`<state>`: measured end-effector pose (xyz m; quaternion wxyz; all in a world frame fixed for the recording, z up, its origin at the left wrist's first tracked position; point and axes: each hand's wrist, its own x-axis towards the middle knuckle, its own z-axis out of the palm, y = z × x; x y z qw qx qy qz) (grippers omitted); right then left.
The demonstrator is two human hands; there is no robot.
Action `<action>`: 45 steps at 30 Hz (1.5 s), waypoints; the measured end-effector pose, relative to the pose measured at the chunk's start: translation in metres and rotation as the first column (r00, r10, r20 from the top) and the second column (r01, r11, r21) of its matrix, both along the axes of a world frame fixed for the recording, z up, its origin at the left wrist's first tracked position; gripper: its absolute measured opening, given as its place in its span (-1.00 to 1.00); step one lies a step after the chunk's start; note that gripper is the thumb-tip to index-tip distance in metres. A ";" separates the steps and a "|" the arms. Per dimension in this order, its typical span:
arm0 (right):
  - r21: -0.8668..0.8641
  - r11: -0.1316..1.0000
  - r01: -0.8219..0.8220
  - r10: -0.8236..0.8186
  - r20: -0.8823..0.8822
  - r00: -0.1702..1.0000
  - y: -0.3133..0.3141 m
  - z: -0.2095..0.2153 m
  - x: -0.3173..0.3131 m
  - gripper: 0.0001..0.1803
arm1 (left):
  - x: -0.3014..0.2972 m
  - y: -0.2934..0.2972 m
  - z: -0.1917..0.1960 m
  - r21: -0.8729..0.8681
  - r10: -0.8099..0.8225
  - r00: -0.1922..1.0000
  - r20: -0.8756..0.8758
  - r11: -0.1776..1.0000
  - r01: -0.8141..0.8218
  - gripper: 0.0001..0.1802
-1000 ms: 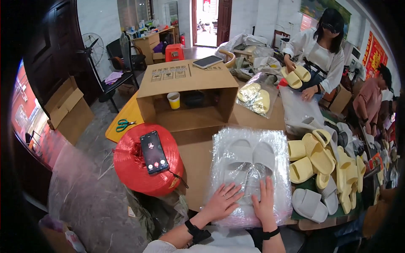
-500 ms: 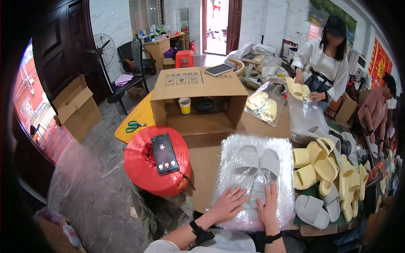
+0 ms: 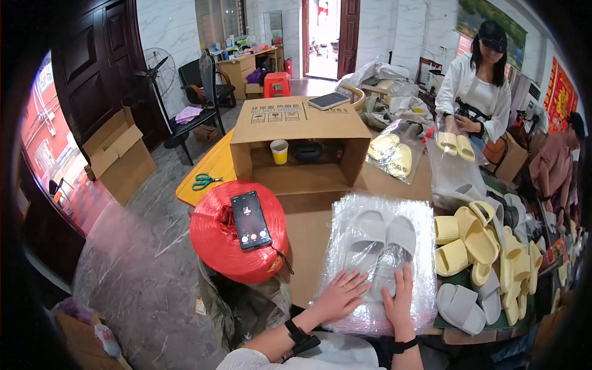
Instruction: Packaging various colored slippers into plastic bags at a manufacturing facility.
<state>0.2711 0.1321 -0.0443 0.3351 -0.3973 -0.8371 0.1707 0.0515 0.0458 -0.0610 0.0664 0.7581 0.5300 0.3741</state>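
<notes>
Head view: left hand (image 3: pixel 338 298), right hand (image 3: pixel 398 303) stretched flat, gripping nothing, on bagged grey slippers (image 3: pixel 371 228); red roll (image 3: pixel 226 246) at their 10 o'clock.

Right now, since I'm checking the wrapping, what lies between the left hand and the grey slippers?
Clear plastic film: in the head view, the left hand rests on it and the grey slippers show through.

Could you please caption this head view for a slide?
Left hand and right hand rest on a clear plastic bag holding grey slide sandals, near a red twine roll.
</notes>
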 end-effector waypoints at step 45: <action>-0.581 0.789 0.197 -0.317 -0.111 0.942 0.015 0.033 0.014 -0.16 | -0.005 -0.004 0.000 -0.008 -0.003 0.999 0.046 1.000 0.004 -0.41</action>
